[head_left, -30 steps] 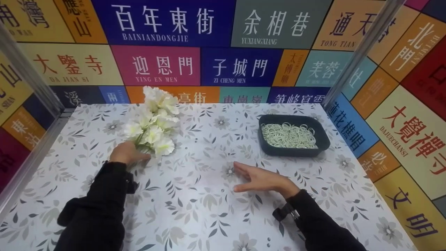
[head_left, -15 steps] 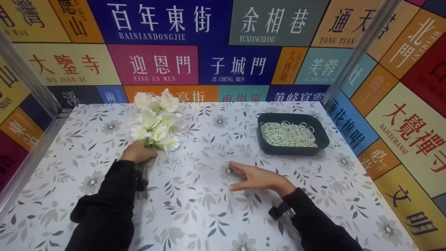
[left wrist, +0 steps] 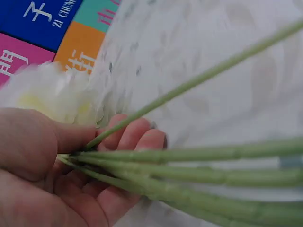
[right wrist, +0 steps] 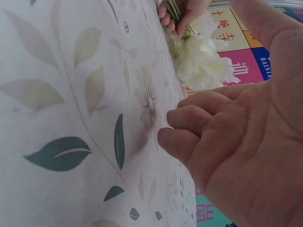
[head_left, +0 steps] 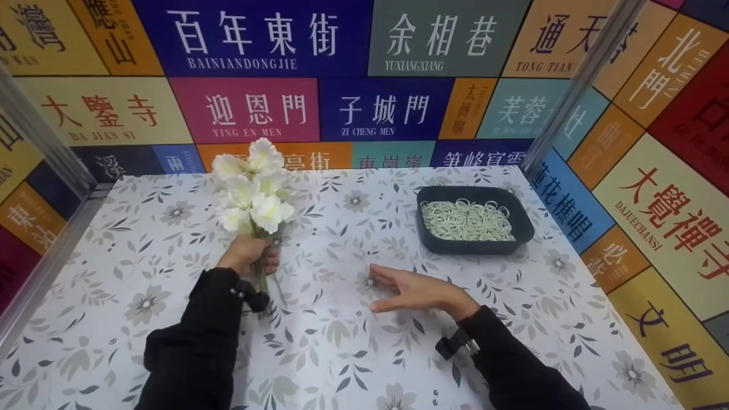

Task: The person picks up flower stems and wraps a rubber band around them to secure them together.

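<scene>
A bunch of white flowers (head_left: 256, 191) with pale yellow centres is gripped around its stems by my left hand (head_left: 249, 254) on the left side of the table. The left wrist view shows several green stems (left wrist: 203, 172) gathered between thumb and fingers, one splaying apart from the others. Over the middle of the table my right hand (head_left: 418, 289) hovers with its thumb and fingers spread, holding nothing. In the right wrist view the blooms (right wrist: 203, 54) appear beyond the right fingers.
A dark rectangular tub (head_left: 475, 246) of small pale rings (head_left: 467, 221) stands at the back right. The table (head_left: 319, 353) wears a leaf-and-flower patterned cover. Colourful lettered panels (head_left: 245, 108) rise behind it and at both sides, with metal posts (head_left: 575, 91) at the corners.
My left hand has moved right and slightly nearer, bringing the flowers more upright with the stems pointing toward me. The right hand has hardly moved; the head view has shifted slightly.
</scene>
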The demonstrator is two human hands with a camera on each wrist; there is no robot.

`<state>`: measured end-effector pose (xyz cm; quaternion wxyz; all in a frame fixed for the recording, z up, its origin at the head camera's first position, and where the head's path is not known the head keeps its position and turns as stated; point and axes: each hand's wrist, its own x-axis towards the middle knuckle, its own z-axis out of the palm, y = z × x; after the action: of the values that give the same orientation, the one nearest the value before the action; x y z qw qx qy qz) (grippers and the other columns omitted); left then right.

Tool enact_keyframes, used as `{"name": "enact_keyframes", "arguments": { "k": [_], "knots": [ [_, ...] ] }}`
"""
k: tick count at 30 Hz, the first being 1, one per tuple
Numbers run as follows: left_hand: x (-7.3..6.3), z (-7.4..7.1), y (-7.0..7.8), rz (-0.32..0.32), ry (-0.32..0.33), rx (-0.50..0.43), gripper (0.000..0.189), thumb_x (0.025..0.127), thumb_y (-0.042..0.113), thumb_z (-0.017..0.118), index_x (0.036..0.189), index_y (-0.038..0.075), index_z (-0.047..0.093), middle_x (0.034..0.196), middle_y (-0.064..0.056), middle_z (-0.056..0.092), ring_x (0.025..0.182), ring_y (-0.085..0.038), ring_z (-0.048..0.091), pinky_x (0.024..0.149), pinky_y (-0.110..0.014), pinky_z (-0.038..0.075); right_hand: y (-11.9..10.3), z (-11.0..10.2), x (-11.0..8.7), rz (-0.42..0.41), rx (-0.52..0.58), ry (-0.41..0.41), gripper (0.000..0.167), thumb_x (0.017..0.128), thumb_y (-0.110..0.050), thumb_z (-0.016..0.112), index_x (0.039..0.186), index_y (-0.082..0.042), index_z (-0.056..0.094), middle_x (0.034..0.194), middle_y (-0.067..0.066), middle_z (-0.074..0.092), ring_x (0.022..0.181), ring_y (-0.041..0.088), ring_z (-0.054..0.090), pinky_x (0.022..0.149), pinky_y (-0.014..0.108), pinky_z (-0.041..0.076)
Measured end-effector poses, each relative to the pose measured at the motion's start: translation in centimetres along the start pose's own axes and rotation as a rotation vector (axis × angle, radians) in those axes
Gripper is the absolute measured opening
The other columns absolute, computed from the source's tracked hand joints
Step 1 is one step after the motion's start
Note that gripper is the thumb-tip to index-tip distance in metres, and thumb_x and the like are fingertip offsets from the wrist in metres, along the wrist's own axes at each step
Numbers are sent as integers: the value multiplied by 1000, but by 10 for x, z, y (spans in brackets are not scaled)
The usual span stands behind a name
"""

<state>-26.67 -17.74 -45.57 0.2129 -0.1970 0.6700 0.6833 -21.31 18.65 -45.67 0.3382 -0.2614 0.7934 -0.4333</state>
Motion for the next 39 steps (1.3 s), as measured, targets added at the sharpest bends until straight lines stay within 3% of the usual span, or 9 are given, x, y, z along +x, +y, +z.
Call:
{"name": "enact_keyframes", "arguments": {
  "k": [4,8,16,21,25,27,30,35,39],
  "knots": [
    [8,10,-2,-23,-18,-272,27,109,14,39,127,-6,44,82,-10,64,70,-18,67,73,-33,63,-3,1,1,-2,-7,-8,105,90,-44,74,160,-2,9,168,15,15,155,25,22,127,41,16],
    [16,23,-1,19,-33,-486,17,110,17,38,110,3,47,80,-5,65,70,-16,67,75,-31,62,-6,2,3,-2,-23,-2,105,89,-46,74,161,-4,10,168,15,16,155,25,23,127,41,17],
    [23,62,2,220,4,-847,14,109,23,39,102,12,44,71,2,58,63,-11,60,66,-24,53,-21,0,9,17,-45,73,110,87,-50,75,161,-4,8,168,16,14,155,30,22,125,43,23],
    [20,77,1,378,-67,-1040,7,109,15,37,111,14,44,76,0,56,68,-14,54,68,-25,47,-38,-5,14,40,-116,158,113,85,-54,76,161,-4,9,169,14,13,156,28,20,127,42,20],
    [15,86,2,413,-116,-1152,15,107,8,37,99,14,48,67,1,48,60,-14,42,61,-27,37,-52,-4,22,74,-233,223,116,80,-60,78,161,-8,13,166,15,24,152,29,31,124,44,27],
    [12,91,4,407,-116,-1193,20,105,6,38,91,15,49,59,3,39,54,-12,34,57,-25,30,-58,-1,27,83,-294,241,117,79,-61,78,161,-8,15,159,20,38,143,33,45,120,45,35],
    [5,98,9,384,-99,-1227,27,102,6,42,77,16,43,53,6,25,49,-8,22,52,-21,22,-66,6,34,67,-367,256,116,78,-57,81,160,-5,18,155,25,43,137,37,51,116,46,41],
    [-6,109,14,371,-97,-1241,39,103,16,50,66,19,35,49,9,20,46,-3,15,47,-18,16,-76,15,43,48,-434,288,114,77,-49,85,158,-2,21,163,26,25,149,39,33,124,47,28],
    [-10,113,14,422,-104,-1219,54,106,41,50,60,21,28,45,10,21,40,-3,18,43,-19,15,-82,18,44,52,-456,273,117,76,-48,86,159,-2,18,165,24,20,152,37,27,125,46,24]
  ]
}}
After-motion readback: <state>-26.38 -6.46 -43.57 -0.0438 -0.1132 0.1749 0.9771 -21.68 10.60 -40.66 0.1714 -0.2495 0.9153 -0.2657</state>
